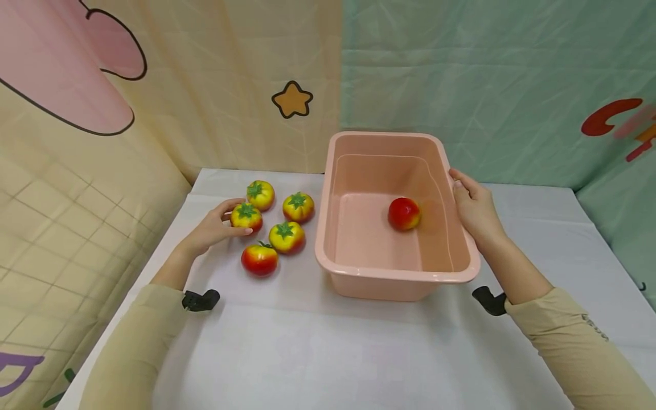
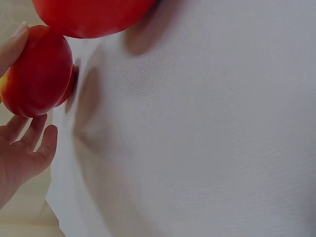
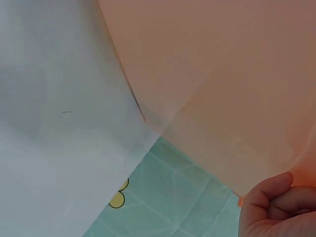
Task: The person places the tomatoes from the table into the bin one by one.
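My left hand (image 1: 212, 228) has its thumb and fingers around a red-yellow toy tomato (image 1: 246, 218) with a green star-shaped top. In the left wrist view that tomato (image 2: 42, 71) sits between the thumb and the fingers of the hand (image 2: 24, 153). Several similar tomatoes (image 1: 287, 237) lie beside it on the white table. A pink basin (image 1: 394, 273) stands to their right, with one red tomato (image 1: 404, 214) inside. My right hand (image 1: 479, 213) grips the basin's right rim; the right wrist view shows its curled fingers (image 3: 281, 202) at the basin's edge (image 3: 222, 98).
White cloth covers the table (image 1: 287, 353). A cream curtain (image 1: 230, 85) with a star print and a green curtain (image 1: 461, 74) hang behind it. Black wrist pieces (image 1: 201, 300) show near both cuffs.
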A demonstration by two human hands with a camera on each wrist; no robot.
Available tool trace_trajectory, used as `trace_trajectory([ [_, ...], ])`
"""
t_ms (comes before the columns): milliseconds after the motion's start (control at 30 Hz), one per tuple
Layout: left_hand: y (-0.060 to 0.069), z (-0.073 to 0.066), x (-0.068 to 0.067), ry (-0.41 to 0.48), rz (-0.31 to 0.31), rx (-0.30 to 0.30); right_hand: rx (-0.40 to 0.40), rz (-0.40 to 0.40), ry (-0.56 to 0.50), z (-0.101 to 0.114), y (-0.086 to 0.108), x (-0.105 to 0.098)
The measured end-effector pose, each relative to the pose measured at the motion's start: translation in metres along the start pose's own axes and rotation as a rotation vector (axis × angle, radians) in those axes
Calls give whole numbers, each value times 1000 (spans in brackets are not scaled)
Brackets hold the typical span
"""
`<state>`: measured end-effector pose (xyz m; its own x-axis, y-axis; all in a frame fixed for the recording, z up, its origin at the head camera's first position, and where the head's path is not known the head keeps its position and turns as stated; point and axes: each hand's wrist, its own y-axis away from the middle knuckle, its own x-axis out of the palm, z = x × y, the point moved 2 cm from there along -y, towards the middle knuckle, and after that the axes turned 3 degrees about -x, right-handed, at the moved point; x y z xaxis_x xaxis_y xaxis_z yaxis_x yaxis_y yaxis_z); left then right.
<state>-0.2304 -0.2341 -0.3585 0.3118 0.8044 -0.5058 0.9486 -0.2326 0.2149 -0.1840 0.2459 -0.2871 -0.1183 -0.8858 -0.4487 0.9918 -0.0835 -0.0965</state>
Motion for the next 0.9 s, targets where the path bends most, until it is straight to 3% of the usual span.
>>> trace_trajectory([
  [133,-7,9,-6,-33,-10,11,-7,2,-4,0,0,1],
  [267,-9,8,-11,-59,-22,30,-8,5,-4,0,0,1],
  [600,-13,-22,-23,-82,-24,71,25,10,7,0,1,-1],
  [900,-17,-48,-25,-109,-29,86,9,11,3,0,1,0],
])
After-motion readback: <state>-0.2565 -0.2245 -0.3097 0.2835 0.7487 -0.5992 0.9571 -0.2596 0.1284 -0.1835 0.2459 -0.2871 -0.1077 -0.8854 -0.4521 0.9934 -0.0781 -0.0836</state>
